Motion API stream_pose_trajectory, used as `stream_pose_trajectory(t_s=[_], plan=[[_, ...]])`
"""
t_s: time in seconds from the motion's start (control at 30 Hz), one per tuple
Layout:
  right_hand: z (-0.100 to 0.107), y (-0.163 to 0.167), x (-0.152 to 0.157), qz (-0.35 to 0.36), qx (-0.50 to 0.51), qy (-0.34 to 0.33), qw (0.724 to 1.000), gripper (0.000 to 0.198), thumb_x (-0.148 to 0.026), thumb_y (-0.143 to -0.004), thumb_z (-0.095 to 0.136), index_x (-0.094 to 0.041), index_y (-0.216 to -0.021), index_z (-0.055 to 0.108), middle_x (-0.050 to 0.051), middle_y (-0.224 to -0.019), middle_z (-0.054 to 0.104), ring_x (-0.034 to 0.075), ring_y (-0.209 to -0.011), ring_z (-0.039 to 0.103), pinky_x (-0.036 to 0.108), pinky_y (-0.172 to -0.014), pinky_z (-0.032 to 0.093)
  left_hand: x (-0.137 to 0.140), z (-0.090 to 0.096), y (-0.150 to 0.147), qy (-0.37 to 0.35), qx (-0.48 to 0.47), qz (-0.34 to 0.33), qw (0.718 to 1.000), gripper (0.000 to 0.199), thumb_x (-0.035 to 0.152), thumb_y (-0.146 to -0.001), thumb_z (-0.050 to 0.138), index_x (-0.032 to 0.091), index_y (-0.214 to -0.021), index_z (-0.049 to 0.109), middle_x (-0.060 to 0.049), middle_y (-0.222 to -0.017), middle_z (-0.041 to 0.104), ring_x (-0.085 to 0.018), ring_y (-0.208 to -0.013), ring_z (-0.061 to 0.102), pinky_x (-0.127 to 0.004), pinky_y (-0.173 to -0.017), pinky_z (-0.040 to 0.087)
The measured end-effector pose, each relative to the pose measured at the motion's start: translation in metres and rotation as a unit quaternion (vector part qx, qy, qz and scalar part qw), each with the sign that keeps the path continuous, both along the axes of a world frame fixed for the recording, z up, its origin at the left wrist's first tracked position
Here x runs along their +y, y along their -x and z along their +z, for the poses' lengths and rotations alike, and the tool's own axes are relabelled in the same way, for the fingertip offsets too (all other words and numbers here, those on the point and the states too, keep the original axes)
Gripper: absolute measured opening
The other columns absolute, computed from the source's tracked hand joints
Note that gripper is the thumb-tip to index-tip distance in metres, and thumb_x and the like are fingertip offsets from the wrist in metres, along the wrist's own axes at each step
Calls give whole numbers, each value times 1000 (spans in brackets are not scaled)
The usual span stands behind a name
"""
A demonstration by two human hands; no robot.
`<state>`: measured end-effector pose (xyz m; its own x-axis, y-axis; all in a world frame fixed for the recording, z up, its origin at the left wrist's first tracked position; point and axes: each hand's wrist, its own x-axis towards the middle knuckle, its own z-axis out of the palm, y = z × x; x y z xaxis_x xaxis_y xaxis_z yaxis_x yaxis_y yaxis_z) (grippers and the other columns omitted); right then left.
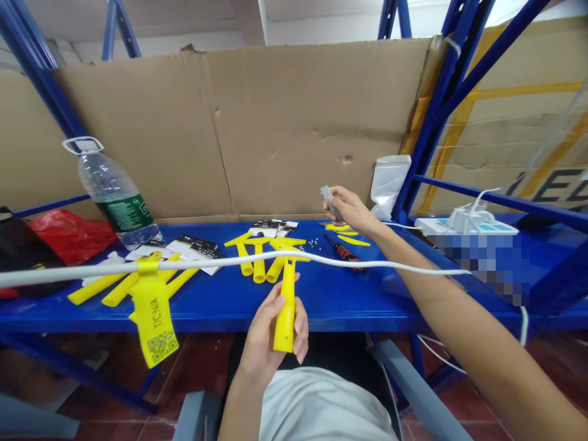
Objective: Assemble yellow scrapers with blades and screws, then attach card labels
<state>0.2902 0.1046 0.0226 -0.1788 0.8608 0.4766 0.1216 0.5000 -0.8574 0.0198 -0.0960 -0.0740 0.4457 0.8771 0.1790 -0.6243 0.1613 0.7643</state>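
Observation:
My left hand is wrapped round a yellow T-shaped plastic handle, held upright just in front of the blue table's edge. Out over the back of the table, my right hand grips a small flat grey piece; its exact kind is unclear. Below that hand lie thin yellow strips and a red-and-black screwdriver. Several more yellow T-shaped handles rest on the table beyond my left hand. Tiny screws are scattered between these handles and the screwdriver.
A white cable with a yellow tag crosses in front of the table. More yellow handles, printed cards, a large water bottle and a red bag are left. A power strip sits right. Cardboard stands behind.

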Motion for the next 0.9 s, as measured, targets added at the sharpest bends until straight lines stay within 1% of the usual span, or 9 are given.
stream_pose_trajectory(t_s=[0.1, 0.17, 0.3, 0.4, 0.43, 0.53, 0.6, 0.73, 0.9], plan=[[2, 11, -11, 50, 15, 36, 998, 58, -69, -88, 89, -24, -109, 60, 7, -102, 82, 17, -74, 73, 26, -52, 54, 2, -1, 1, -7, -15, -9, 1000, 61, 36, -118, 50, 20, -176, 40, 0, -79, 65, -14, -55, 58, -23, -50, 56], [5, 19, -21, 92, 18, 70, 993, 58, -67, -84, 94, -22, -103, 62, 11, -102, 87, 21, -79, 79, 29, -56, 59, 3, -4, 2, -17, -31, -21, 999, 63, 35, -118, 49, 22, -179, 36, 0, -80, 66, -14, -55, 60, -23, -50, 56], [6, 38, -41, 151, 13, 126, 980, 55, -65, -81, 99, -21, -90, 68, 10, -90, 88, 21, -81, 81, 31, -73, 64, 8, -11, 2, -31, -47, -42, 998, 66, 35, -119, 47, 24, -182, 30, -1, -82, 69, -15, -55, 64, -24, -50, 58], [2, 53, -53, 206, 7, 139, 969, 54, -65, -81, 98, -20, -80, 67, 10, -97, 88, 21, -92, 81, 35, -89, 64, 11, -17, 3, -40, -58, -56, 996, 68, 34, -119, 44, 23, -183, 26, -3, -85, 73, -16, -56, 67, -25, -51, 60], [1, 58, -57, 217, -6, 135, 967, 53, -64, -82, 98, -20, -80, 69, 9, -98, 87, 21, -94, 80, 34, -90, 62, 11, -19, 3, -44, -63, -60, 995, 68, 34, -119, 43, 22, -184, 25, -4, -86, 73, -17, -56, 68, -26, -51, 60], [-4, 67, -64, 211, -74, 114, 968, 52, -63, -80, 99, -17, -82, 75, 1, -83, 79, 13, -75, 67, 26, -72, 50, 12, -23, 5, -50, -72, -72, 994, 69, 32, -119, 41, 21, -184, 23, -5, -87, 75, -18, -56, 71, -27, -52, 60], [-6, 70, -68, 206, -96, 116, 967, 54, -64, -78, 100, -16, -86, 77, -1, -77, 74, 11, -68, 59, 25, -64, 43, 13, -24, 5, -51, -77, -84, 992, 69, 31, -118, 41, 20, -184, 23, -5, -87, 76, -18, -56, 71, -27, -53, 61], [-9, 72, -70, 215, -75, 144, 963, 56, -64, -77, 101, -17, -91, 75, 3, -83, 79, 15, -71, 66, 27, -65, 50, 13, -23, 5, -52, -86, -95, 990, 71, 29, -117, 43, 21, -184, 21, -6, -91, 77, -17, -57, 73, -27, -54, 62], [-9, 74, -70, 219, -73, 149, 962, 54, -61, -77, 102, -18, -93, 73, 3, -83, 81, 15, -71, 71, 26, -63, 53, 12, -22, 5, -44, -86, -105, 990, 71, 28, -117, 45, 20, -184, 22, -7, -94, 78, -18, -58, 75, -25, -53, 62]])
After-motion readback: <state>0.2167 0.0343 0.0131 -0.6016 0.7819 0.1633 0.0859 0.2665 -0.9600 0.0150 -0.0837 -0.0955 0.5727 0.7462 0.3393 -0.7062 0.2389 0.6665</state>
